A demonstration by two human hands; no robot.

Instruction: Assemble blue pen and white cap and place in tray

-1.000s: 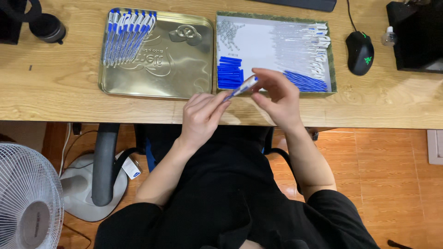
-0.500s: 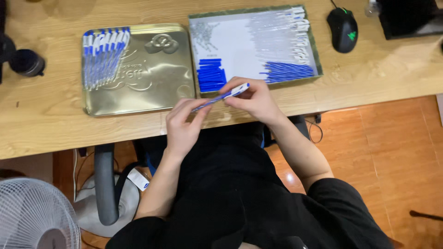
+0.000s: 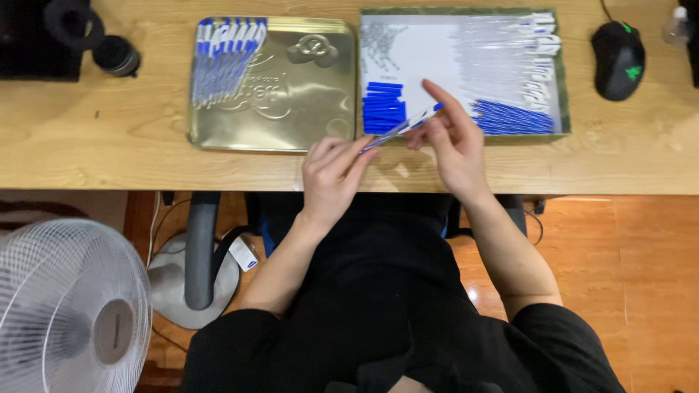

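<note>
Pen [image 3: 400, 127] sits at mid-frame between your two hands, its long axis slanting from lower left up to upper right, blue tip toward the white tray [image 3: 437, 51]. Your left hand [image 3: 331, 171] pinches the lower end; your right hand [image 3: 453, 142] grips the upper end, forefinger raised. Both are equally near. Blue caps [image 3: 384, 107] lie just above the pen. Upper left, a gold tin lid [image 3: 291, 94] carries a row of pens [image 3: 226, 62].

Office desk, computer mouse [image 3: 617, 49], floor fan [image 3: 69, 309], wooden desktop [image 3: 95, 153]
</note>
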